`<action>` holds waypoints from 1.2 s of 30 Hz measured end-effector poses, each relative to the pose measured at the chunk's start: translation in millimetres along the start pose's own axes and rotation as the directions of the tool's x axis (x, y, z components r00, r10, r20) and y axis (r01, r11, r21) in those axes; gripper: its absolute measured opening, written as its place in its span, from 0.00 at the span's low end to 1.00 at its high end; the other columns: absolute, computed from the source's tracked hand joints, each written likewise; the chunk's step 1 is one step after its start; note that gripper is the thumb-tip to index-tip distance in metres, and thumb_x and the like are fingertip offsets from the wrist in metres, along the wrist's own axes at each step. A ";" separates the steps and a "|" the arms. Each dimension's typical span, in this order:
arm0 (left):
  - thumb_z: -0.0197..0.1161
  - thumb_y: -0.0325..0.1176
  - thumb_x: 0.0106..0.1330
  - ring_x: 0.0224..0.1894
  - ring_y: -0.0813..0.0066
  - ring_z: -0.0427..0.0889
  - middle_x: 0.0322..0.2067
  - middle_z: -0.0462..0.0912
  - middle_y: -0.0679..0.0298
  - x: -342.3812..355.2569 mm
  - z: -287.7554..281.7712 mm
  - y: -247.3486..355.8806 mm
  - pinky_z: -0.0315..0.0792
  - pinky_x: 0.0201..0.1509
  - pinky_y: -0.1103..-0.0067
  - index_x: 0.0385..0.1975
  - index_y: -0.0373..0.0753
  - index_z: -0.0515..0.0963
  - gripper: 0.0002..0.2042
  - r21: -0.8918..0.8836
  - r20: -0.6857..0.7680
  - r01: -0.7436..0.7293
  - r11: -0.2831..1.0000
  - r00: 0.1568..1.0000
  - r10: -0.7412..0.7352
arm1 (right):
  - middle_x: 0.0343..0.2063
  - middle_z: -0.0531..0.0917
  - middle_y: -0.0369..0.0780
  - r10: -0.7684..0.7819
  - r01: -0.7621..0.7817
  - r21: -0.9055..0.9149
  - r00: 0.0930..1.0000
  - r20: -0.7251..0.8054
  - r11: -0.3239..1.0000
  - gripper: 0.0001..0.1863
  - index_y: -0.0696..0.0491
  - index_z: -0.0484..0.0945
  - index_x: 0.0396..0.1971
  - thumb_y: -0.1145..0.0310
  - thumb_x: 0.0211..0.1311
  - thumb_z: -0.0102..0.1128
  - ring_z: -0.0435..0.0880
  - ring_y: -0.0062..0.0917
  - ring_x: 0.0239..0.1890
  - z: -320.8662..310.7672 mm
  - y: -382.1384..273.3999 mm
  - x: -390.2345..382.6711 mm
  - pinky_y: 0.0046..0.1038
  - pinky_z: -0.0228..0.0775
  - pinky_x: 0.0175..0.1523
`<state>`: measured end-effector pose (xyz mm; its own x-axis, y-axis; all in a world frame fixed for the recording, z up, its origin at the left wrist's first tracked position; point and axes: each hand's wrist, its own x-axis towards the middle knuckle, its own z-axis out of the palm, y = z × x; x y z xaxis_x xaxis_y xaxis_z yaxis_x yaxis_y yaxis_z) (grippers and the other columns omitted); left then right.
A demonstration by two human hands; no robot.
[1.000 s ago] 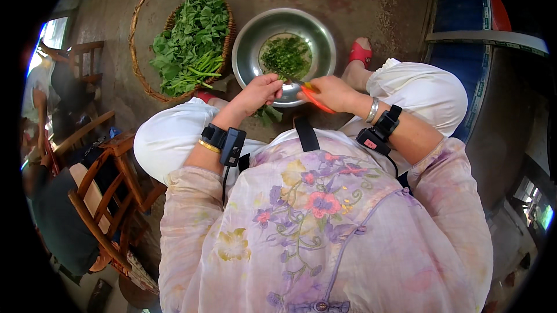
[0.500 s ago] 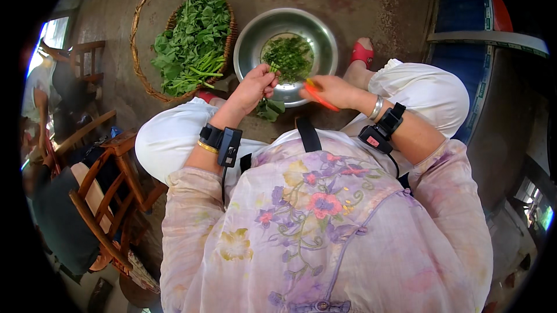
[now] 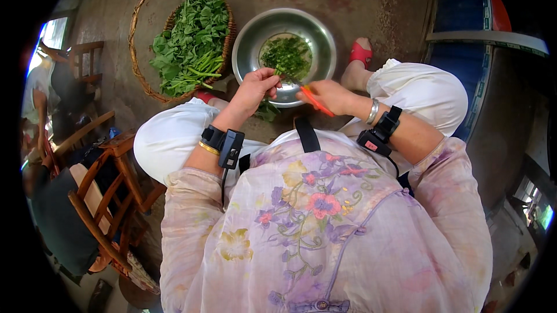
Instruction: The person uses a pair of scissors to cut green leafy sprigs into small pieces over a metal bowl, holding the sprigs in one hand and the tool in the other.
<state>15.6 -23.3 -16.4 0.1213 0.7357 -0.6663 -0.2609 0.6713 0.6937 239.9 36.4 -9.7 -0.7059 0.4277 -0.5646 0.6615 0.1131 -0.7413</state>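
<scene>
My left hand point(image 3: 257, 89) is closed on a bunch of leafy greens point(image 3: 267, 110) over the near left rim of a steel bowl point(image 3: 243, 40). Leaves hang below that hand, and short stem ends poke out at its fingertips. My right hand point(image 3: 329, 96) grips a pair of scissors with orange-red handles point(image 3: 316, 102). The blades point left toward the stem ends; whether they are open cannot be made out. Chopped greens point(image 3: 285, 58) lie in the bottom of the bowl, in a little liquid.
Left of the bowl stands a wicker basket point(image 3: 231, 34) with a tall hoop handle, heaped with leafy greens point(image 3: 197, 34). My feet in red shoes point(image 3: 361, 52) flank the bowl. Wooden chairs point(image 3: 110, 197) and a seated person are at the left. A blue panelled piece point(image 3: 458, 81) stands right.
The scissors and my right hand have come slightly down and nearer the stem ends. My left hand has shifted a little, and the hanging leaves have moved with it.
</scene>
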 end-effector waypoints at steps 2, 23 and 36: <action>0.56 0.30 0.65 0.23 0.82 0.72 0.27 0.77 0.65 0.7 -0.7 -0.9 0.66 0.29 0.86 0.42 0.32 0.71 0.10 0.048 -0.021 -0.007 0.999 1.000 0.008 | 0.24 0.79 0.55 0.025 -0.025 0.004 0.999 0.038 1.000 0.34 0.62 0.77 0.25 0.39 0.60 0.47 0.79 0.48 0.32 -2.1 -4.5 -2.4 0.40 0.69 0.39; 0.56 0.27 0.64 0.23 0.83 0.71 0.27 0.80 0.63 2.0 2.8 -0.5 0.65 0.29 0.88 0.42 0.29 0.73 0.10 0.036 -0.076 -0.094 0.995 0.992 0.097 | 0.27 0.80 0.52 0.000 -0.016 -0.090 0.984 -0.179 0.996 0.36 0.60 0.78 0.25 0.34 0.54 0.51 0.80 0.46 0.32 -4.2 7.1 2.3 0.38 0.70 0.38; 0.55 0.29 0.65 0.23 0.84 0.70 0.28 0.80 0.64 2.5 6.1 1.0 0.65 0.29 0.87 0.40 0.31 0.74 0.09 -0.022 -0.045 -0.084 0.996 0.996 0.083 | 0.26 0.80 0.49 0.074 -0.083 -0.111 0.994 -0.080 0.990 0.28 0.57 0.77 0.31 0.42 0.57 0.56 0.79 0.36 0.28 -16.1 1.1 1.4 0.34 0.68 0.36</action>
<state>21.4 -20.2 -15.7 0.0559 0.7843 -0.6178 -0.2909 0.6047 0.7414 243.7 51.6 -5.5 -0.6323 0.5057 -0.5869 0.7416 0.1759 -0.6473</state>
